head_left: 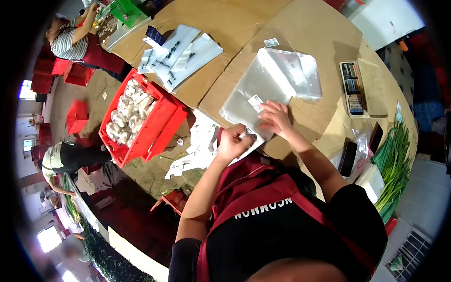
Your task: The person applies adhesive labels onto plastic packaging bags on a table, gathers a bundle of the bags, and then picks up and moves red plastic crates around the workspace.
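Note:
My left hand (231, 143) is closed in a fist around a white strip of label paper. More of this white paper (199, 143) hangs in folds beside the table edge. Fingers spread, my right hand (276, 117) rests over the near part of a stack of clear plastic bags (249, 87). A small printed label (255, 103) lies on the stack just beyond my right fingertips. Another label (271, 43) shows near the far edge of the bags. What exactly my left fingers pinch is partly hidden.
Left of the table stands a red crate (152, 131) holding several wrapped pale bundles (129, 115). Printed bags (181, 56) lie on the cardboard tabletop (225, 28). A digital scale display (352, 89), a black phone (347, 157) and green stalks (394, 164) are at right. Other people work at left.

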